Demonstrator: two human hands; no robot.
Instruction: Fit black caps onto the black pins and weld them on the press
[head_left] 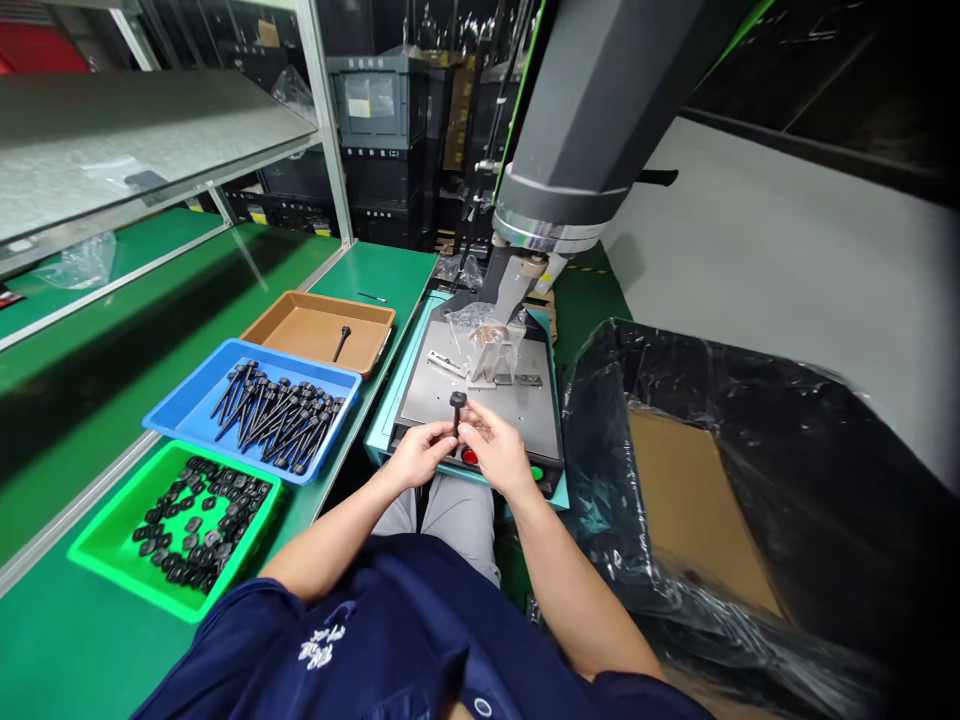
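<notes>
Navy shirt [420, 640] nearest, forearms reaching to the press base plate [525, 410]. Left hand [420, 452] and right hand [496, 450] both pinch one black pin [457, 408] at the fingertips: pin upright, head up, over the plate's near edge, just above the red button [469, 457]. To the left sit a green tray [97, 560] of caps, a blue tray [172, 415] of pins and a brown tray [315, 302].

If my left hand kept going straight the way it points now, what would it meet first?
Likely the black pin that the left hand and right hand both pinch, then the right hand itself; depth is unclear.
</notes>
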